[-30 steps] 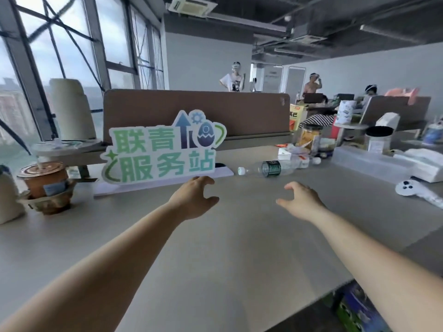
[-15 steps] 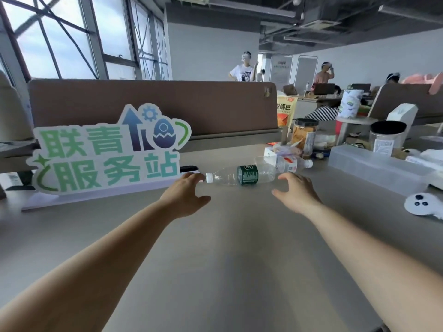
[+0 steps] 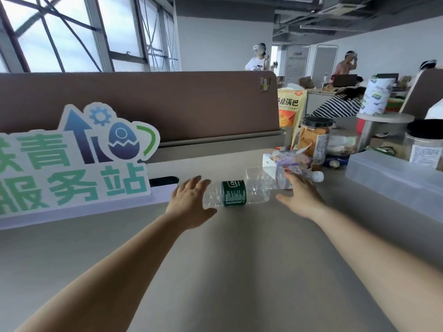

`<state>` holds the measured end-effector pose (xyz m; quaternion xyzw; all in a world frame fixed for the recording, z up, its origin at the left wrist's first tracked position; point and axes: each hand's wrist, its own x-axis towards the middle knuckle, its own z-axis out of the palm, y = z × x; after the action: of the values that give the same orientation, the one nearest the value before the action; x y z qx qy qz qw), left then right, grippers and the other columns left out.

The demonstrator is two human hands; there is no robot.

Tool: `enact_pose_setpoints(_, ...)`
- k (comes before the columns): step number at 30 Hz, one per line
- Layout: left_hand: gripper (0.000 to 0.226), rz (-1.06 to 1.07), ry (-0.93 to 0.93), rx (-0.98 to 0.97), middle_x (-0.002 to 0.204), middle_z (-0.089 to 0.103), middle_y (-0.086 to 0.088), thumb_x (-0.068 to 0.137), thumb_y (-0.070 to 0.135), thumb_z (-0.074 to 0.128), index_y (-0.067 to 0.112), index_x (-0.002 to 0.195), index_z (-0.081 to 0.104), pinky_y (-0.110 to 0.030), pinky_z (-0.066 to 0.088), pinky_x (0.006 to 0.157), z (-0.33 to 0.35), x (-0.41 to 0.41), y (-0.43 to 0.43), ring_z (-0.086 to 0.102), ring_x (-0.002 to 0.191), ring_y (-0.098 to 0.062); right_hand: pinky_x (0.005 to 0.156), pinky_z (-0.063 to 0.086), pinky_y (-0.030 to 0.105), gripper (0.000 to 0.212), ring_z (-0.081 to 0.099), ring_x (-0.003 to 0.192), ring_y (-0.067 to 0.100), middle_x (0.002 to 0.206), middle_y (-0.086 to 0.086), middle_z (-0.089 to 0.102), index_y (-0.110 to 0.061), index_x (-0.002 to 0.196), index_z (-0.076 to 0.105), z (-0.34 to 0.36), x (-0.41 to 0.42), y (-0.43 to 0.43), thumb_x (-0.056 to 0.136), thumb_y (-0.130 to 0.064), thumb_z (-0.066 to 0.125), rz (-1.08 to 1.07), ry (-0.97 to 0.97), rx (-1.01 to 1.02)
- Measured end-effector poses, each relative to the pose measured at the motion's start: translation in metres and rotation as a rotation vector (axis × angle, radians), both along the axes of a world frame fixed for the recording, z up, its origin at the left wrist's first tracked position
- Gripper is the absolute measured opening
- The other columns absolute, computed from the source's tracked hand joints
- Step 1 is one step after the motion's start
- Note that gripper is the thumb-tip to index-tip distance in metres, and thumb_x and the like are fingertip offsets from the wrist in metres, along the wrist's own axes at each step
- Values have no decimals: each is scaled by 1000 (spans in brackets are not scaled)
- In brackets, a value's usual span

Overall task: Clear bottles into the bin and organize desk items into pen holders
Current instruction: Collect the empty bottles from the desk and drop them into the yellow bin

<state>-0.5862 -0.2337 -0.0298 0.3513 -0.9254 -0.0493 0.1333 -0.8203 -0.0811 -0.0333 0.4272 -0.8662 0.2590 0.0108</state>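
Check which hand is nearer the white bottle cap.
Right. The right hand sits just short of the white bottle cap; the left hand is at the far end of the green-label bottle, well away.

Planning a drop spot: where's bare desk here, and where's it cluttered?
Bare: desk from the green-label bottle toward the camera, bordered left by the sign. Crowded: far right, around snack jar and clear box.

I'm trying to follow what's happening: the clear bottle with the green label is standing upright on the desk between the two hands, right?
Not upright: the head view shows the bottle lying on its side on the desk, between the left hand and the right hand.
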Motion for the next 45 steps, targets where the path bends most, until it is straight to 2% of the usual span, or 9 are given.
enact_pose_setpoints(5, 83, 30, -56, 4, 156, 23, 1, 85, 49, 61, 33, 150, 12, -47, 10, 119, -9, -9, -20, 24, 142, -24, 114, 19, 35, 75, 12, 146, 23, 158, 0, 20, -26, 149, 23, 1, -24, -27, 86, -34, 63, 90, 136, 79)
enact_pose_setpoints(9, 76, 39, -43, 21, 145, 43, 1, 83, 46, 66, 34, 144, 23, -42, 30, 110, -6, 3, -30, 45, 129, -22, 117, 12, 40, 79, 7, 146, 25, 160, -3, 11, -32, 150, 15, 3, -36, -38, 85, -39, 61, 79, 194, 223)
enact_pose_setpoints(13, 74, 25, 25, 170, 130, 55, 4, 74, 43, 77, 29, 136, 39, -33, 48, 90, -1, 32, -33, 56, 112, -16, 112, 22, 43, 76, 24, 136, 31, 151, 2, 26, -33, 145, 29, 12, -35, -46, 80, -44, 66, 27, 277, 279)
enact_pose_setpoints(19, 72, 116, 186, 204, 124, 58, 6, 69, 45, 79, 28, 131, 47, -30, 50, 90, 7, 133, -24, 57, 105, -8, 84, 41, 33, 65, 45, 115, 27, 128, 3, 50, -28, 120, 45, 24, 32, -57, 65, -44, 76, 172, 185, 289)
enact_pose_setpoints(23, 73, 256, 327, 163, 122, 59, 9, 66, 46, 80, 29, 130, 49, -33, 50, 91, 18, 249, -19, 59, 104, -6, 80, 44, 33, 59, 49, 109, 25, 119, 0, 55, -26, 109, 43, 32, 131, -89, 65, -49, 74, 319, 174, 231)
enact_pose_setpoints(30, 67, 569, 481, 26, 115, 60, 4, 64, 41, 83, 27, 123, 56, -34, 53, 84, 33, 469, 0, 63, 94, -10, 82, 47, 36, 66, 54, 105, 23, 124, 0, 53, -21, 122, 42, 53, 354, -157, 72, -55, 70, 603, 182, 58)
enact_pose_setpoints(34, 63, 698, 538, -31, 110, 63, 2, 64, 42, 83, 27, 120, 57, -29, 50, 79, 32, 579, 19, 64, 88, -8, 84, 49, 38, 68, 53, 104, 24, 117, 3, 56, -20, 122, 43, 54, 468, -172, 72, -54, 72, 741, 126, -13)
enact_pose_setpoints(42, 68, 884, 616, -98, 115, 62, 2, 68, 45, 80, 26, 127, 53, -35, 52, 88, 42, 786, 71, 63, 97, -12, 85, 45, 36, 69, 53, 106, 26, 109, 1, 53, -20, 122, 45, 61, 696, -170, 69, -52, 76, 950, 28, -182)
enact_pose_setpoints(45, 69, 935, 666, -134, 117, 60, 0, 71, 43, 78, 23, 130, 50, -36, 52, 85, 42, 858, 95, 61, 98, -13, 89, 47, 39, 72, 55, 104, 25, 113, 4, 54, -20, 127, 45, 64, 786, -160, 70, -51, 76, 1017, -40, -253)
